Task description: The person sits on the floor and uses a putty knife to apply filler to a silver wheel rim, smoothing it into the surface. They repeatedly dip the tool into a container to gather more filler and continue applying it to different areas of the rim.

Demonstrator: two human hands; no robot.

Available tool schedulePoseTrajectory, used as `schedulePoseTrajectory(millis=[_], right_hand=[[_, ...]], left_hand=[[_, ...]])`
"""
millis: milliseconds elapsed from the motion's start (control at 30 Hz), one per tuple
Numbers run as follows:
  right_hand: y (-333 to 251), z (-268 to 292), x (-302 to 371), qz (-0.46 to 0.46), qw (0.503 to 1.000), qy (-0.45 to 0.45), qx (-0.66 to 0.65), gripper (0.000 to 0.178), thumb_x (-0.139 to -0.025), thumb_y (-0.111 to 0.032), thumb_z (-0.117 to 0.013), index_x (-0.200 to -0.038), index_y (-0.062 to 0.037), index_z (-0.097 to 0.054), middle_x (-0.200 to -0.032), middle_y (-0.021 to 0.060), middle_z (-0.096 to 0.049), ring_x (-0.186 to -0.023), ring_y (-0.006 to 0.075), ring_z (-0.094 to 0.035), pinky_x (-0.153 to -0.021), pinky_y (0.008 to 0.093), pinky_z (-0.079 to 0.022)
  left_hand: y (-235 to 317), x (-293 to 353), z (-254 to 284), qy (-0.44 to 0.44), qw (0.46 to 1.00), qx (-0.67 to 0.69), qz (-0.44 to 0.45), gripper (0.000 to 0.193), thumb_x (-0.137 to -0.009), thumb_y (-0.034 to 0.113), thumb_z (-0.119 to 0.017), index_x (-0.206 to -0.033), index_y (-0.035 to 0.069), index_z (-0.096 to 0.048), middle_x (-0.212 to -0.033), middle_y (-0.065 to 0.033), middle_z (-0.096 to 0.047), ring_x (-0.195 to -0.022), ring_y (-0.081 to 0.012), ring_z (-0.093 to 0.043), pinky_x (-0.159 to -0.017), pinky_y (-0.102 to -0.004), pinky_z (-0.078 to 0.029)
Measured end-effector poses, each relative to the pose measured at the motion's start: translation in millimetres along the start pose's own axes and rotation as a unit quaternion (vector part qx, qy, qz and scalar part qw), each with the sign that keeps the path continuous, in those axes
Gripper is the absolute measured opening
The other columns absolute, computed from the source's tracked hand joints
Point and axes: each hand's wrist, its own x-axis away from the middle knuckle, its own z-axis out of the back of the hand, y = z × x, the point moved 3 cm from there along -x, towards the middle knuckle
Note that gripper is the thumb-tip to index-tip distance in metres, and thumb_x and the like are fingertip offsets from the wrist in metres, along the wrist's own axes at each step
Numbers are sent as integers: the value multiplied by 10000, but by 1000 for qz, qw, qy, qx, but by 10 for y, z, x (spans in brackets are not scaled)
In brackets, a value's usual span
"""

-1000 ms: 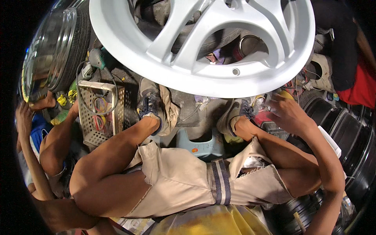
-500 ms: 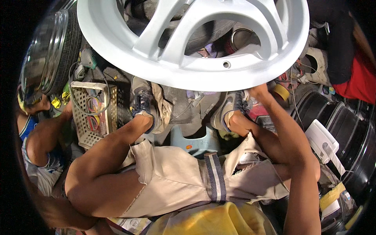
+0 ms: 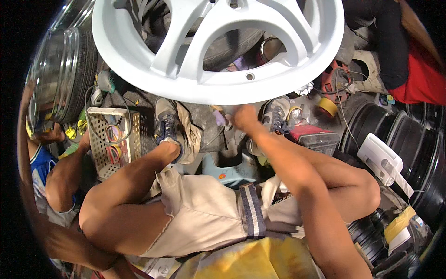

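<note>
silver-white rim (image 3: 210, 31): fills twelve o'clock, spoked face showing, top out of view; what props it, i can't see.
right hand (image 3: 245, 117): here it is, beside the outer lip (image 3: 213, 90), between five and six on the rim, fingers curled and blurred; touching or pinching anything? can't tell.
left hand: can't pick it out, so no call on its state.
heft: looks like cast metal, so probably heavy, a two-handed lift.
feel: should be rigid, no give; that smooth coat could be slippery and likely scuffs easily.
best hold: i'd take the lip at three and nine, or hook the thick spokes (image 3: 191, 65) from behind, sparing the finish.
stool (image 3: 227, 174): pale blue, down at six from the rim; perforated basket (image 3: 114, 111) between seven and eight.
</note>
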Motion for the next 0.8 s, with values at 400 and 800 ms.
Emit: schedulePoseTrajectory(millis=[400,800], right_hand=[[-768,-28,886,189,971,90,119,347,-930,-187,-581,-1241,-40,-544,-1012,150,-693,-993,287,-664,-941,429,-442],[-14,614,496,-45,980,75,178,696,-859,-535,-679,-1370,-77,-568,-1425,164,-538,-1351,299,-463,-1086,501,-377]], left_hand=[[13,23,81,-10,1000,-4,6,183,-908,170,-714,-965,7,-652,-909,-44,-669,-843,-123,-627,-767,-248,-502],[-11,-312,425,11,998,55,20,131,-906,141,-719,-920,20,-670,-880,-31,-673,-820,-103,-628,-747,-240,-496]])
